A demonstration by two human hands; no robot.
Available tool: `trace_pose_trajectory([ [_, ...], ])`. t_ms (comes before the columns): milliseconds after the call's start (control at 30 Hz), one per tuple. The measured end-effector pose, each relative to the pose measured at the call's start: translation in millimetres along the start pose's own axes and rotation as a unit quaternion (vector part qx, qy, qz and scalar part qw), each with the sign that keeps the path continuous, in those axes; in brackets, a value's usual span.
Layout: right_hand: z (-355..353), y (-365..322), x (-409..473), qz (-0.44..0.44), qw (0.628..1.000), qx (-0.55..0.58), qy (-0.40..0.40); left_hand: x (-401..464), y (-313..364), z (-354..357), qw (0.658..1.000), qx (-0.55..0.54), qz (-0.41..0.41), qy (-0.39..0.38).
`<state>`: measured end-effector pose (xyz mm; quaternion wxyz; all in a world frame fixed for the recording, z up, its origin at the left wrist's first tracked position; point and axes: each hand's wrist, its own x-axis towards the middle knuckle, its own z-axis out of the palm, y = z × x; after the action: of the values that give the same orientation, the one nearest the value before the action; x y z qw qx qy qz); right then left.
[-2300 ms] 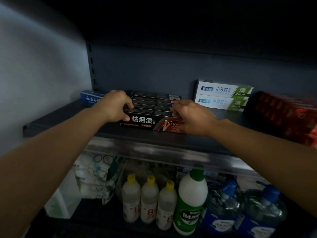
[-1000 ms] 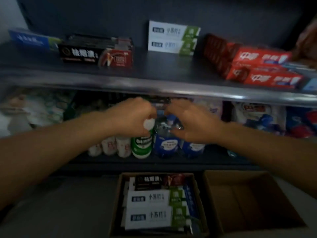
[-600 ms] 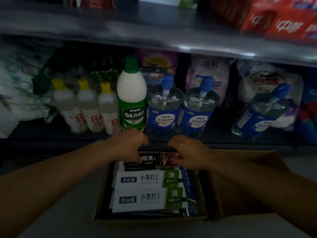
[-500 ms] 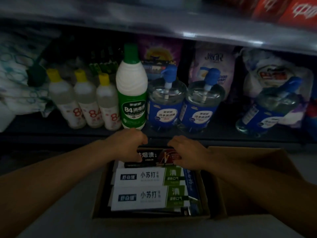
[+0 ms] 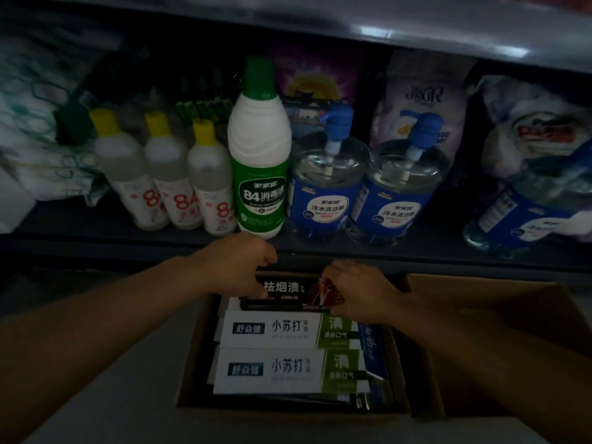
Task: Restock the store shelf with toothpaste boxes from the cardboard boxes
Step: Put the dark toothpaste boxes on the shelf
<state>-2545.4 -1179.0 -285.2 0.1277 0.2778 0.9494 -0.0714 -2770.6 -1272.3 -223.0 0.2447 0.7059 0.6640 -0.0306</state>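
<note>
Black toothpaste box, 1, gripped at both ends by left hand & right hand, fingers curled round it; 2 white boxes below in cardboard box.

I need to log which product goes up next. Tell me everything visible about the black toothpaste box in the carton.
The black toothpaste box is long cardboard, printed with white characters and a red panel at its right end. It lies flat at the far end of the open carton, atop other boxes. The left hand grips its left end, the right hand its right.
</note>
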Motion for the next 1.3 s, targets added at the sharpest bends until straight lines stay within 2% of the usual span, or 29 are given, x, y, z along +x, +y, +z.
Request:
trace_pose_trajectory([
  [167, -25.6, -3.7, -10.3, -0.007, 1.0, -0.004, 0.022, -17.9, -2.4, -26.8, 1.0, -0.02, 0.002, 0.017],
  [367, -96.9, -15.7, -33.7, -0.038, 0.991, -0.026, 0.13, -47.6, 4.5, -76.7, 0.999, -0.014, -0.009, 0.031],
  [567, -186.8, -30.2, -54.7, -0.043, 0.969, -0.094, 0.223, -93.9, 19.7, -166.2, 0.996, 0.006, -0.016, 0.083],
  [833, -314.4, -68.3, -58.4, -0.071, 0.92, -0.16, 0.351, -159.9, 17.3, -287.9, 0.987, -0.05, -0.04, 0.144],
  [1033, -378.3, -98.6, -29.8, -0.091, 0.875, -0.177, 0.44, -195.6, -10.1, -334.0, 0.984, -0.076, -0.043, 0.158],
  [1167, -392.7, -114.3, -0.7, -0.101, 0.864, -0.204, 0.449, -201.6, -34.7, -343.1, 0.969, -0.112, -0.074, 0.21],
  [1300, -411.6, -127.8, 20.5, -0.1, 0.89, -0.171, 0.412, -200.9, -60.4, -353.3, 0.951, -0.108, -0.096, 0.272],
])
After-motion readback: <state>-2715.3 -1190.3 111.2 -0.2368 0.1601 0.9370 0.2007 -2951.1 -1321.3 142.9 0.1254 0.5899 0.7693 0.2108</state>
